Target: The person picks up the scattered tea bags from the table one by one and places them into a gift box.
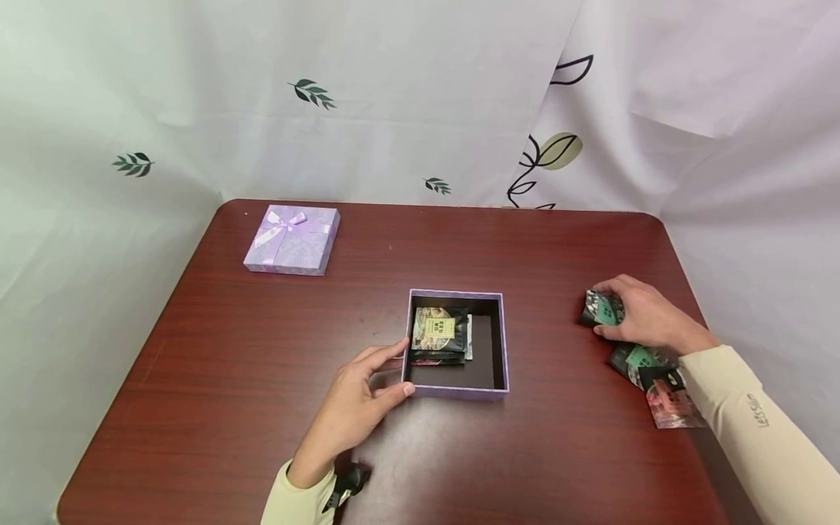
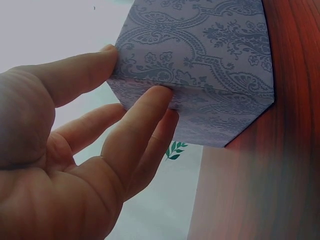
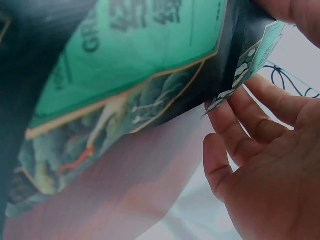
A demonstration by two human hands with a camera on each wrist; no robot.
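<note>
A purple open box (image 1: 461, 392) with a dark inside stands on the table. My left hand (image 1: 357, 397) rests against its left wall, the thumb at the near left corner; in the left wrist view its fairly straight fingers (image 2: 145, 112) touch the patterned side. Inside the box, at the left, lie several sachets, a black one with a yellow label (image 1: 440, 328) on top. At the right, my right hand (image 1: 646, 313) pinches a black sachet with a green label (image 1: 605, 309) between thumb and fingers. Beside that hand lie another green-labelled sachet (image 1: 633, 360) and a red-labelled sachet (image 1: 672, 401).
A lilac box lid (image 1: 292, 240) with a ribbon bow lies at the back left of the dark red table (image 1: 216, 364). White cloth (image 1: 394, 95) with leaf prints hangs behind and beside the table. A black band (image 1: 348, 485) is on the left wrist.
</note>
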